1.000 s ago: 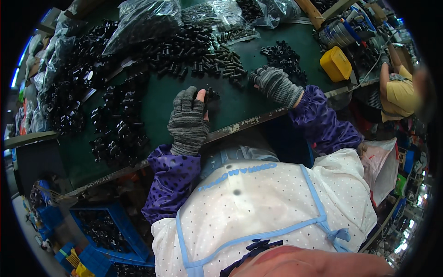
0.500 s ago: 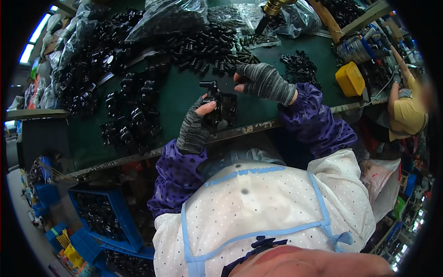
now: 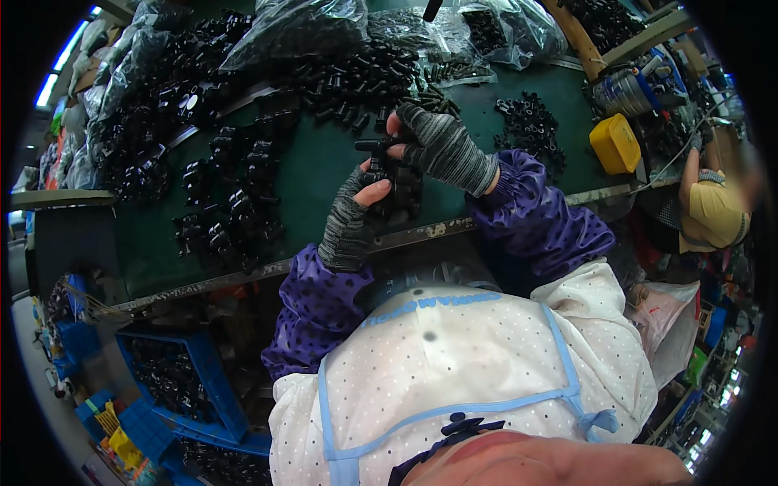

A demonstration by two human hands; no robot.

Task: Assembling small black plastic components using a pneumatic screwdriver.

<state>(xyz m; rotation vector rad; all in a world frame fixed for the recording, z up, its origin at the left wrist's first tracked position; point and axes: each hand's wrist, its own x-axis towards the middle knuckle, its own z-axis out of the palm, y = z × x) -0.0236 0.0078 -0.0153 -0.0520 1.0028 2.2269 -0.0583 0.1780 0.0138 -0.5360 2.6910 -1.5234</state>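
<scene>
My left hand (image 3: 350, 212), in a grey fingerless glove, is closed round a black T-shaped part (image 3: 374, 154) near the front edge of the green bench. Its short cylindrical end points left. My right hand (image 3: 442, 146), gloved alike, has come up to the part's right side. Its thumb and finger are bent in a pinch at the top of the part; whatever lies between them is hidden. Below and right of the held part sits a dark blocky object (image 3: 405, 194), partly covered by my hands.
Behind my hands lies a heap of black cylindrical parts (image 3: 344, 85). More black parts (image 3: 235, 202) stand in rows at left. Small black pieces (image 3: 531, 125) and a yellow container (image 3: 615, 144) are at right. A dark tool tip (image 3: 432, 10) hangs above. A co-worker (image 3: 713, 206) is at far right.
My right hand has moved left and down to the held part. The hanging brass-coloured tool has risen mostly out of view. My left hand has stayed nearly in place.
</scene>
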